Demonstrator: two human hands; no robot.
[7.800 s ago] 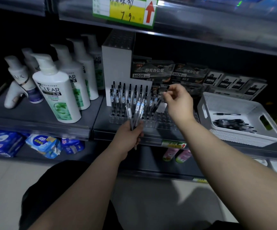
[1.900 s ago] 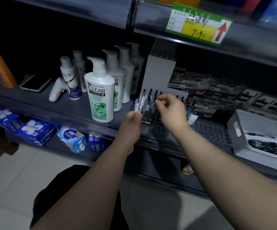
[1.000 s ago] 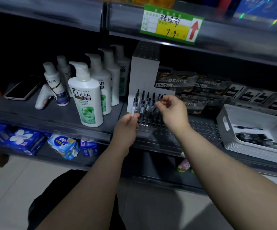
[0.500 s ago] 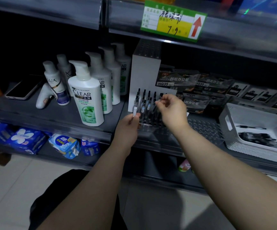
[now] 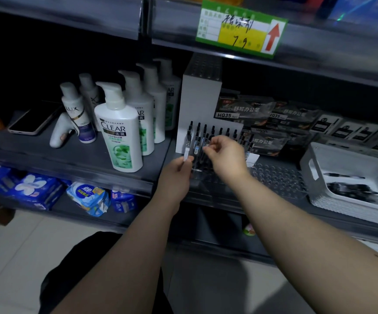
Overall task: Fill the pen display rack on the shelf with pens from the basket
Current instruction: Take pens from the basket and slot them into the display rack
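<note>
Just the one head view, looking down at a dim shop shelf (image 5: 47, 155). The left hand (image 5: 176, 175) is curled round a loose pen (image 5: 186, 150), clear barrel pointing up, right at the rack's left front corner. The right hand (image 5: 226, 157) reaches in from the other side with its thumb and forefinger pinched on the top of a rack pen (image 5: 206, 138) in the front row, as far as I can make out in this light.

The rack (image 5: 278, 177) is a clear plastic tray full of holes with a white backboard (image 5: 197, 98). The standing pens (image 5: 220, 132) are all bunched at the left end, black caps up. The right half is just bare holes.

The basket (image 5: 342, 152) is white and sits on the same shelf, just right of the rack, with a dark heap of spare pens (image 5: 353, 189) lying in the bottom.

Left of the rack are white shampoo bottles (image 5: 120, 132), and further left a phone (image 5: 34, 121) lies flat. Dark pen boxes (image 5: 246, 109) are stacked behind the rack. A green and yellow price tag (image 5: 240, 28) with a red arrow hangs on the shelf edge above.
</note>
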